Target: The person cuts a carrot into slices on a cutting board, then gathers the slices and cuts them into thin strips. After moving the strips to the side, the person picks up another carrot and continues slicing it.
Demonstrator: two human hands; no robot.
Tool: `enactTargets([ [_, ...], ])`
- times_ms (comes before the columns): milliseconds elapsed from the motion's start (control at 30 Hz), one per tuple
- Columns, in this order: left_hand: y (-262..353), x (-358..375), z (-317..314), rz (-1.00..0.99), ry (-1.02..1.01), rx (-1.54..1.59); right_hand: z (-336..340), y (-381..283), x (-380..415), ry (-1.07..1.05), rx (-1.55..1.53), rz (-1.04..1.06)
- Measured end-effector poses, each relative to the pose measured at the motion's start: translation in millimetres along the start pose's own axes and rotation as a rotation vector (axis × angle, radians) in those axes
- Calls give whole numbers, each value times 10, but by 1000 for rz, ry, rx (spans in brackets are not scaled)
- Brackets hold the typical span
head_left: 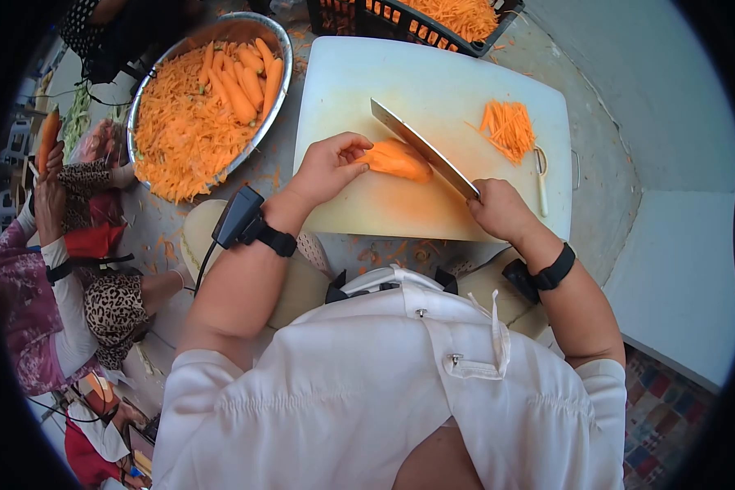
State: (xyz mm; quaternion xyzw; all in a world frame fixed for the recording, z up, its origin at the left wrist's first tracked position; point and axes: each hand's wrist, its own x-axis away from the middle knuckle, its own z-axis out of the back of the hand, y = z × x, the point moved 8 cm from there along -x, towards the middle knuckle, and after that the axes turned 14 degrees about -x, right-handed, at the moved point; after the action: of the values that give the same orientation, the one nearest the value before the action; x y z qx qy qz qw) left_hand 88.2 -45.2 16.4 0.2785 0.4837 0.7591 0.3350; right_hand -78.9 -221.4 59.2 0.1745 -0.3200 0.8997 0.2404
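On the white cutting board (343,90), a peeled carrot (396,159), which looks cut into thin slices lying together, points sideways. My left hand (331,170) pinches its left end between thumb and curled fingers. My right hand (502,211) is closed around the handle of a cleaver (420,145). The broad blade slants up to the left, right along the carrot's upper right side. To the right lies a small pile of carrot strips (508,131), with a white-handled peeler (541,184) below it near the board's edge.
A metal basin (287,65) at the upper left holds shredded and whole carrots. Behind the board stands a black crate (343,18) with more shreds. Another person's hand (51,204) holds a carrot (49,140) at the far left. A wall (661,106) runs along the right.
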Motion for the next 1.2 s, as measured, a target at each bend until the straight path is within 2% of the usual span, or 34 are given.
enactTargets([
  [67,118,-28,1,-60,-41,-181,-5,-1,2,-2,3,-4],
  [267,-33,-123,-152,-4,-174,2,-9,3,5,-3,8,0],
  [400,-27,-174,-193,14,-176,-19,13,-34,32,0,7,-17],
  [467,100,-190,-146,-169,-88,-156,13,-25,32,2,8,-27],
  [700,177,-97,-116,-223,30,-254,-9,5,18,-1,10,-18],
  [767,429,30,-76,-446,191,-594,-9,12,21,6,11,-8],
  [800,449,62,-105,-449,187,-594,-12,6,20,4,17,2],
  [867,588,143,-255,-607,158,-677,-10,14,11,8,19,10],
  [967,648,167,-403,-739,149,-713,-17,22,20,9,18,13],
  [1200,536,60,-548,-750,94,-702,-30,-26,48,-29,7,-31],
])
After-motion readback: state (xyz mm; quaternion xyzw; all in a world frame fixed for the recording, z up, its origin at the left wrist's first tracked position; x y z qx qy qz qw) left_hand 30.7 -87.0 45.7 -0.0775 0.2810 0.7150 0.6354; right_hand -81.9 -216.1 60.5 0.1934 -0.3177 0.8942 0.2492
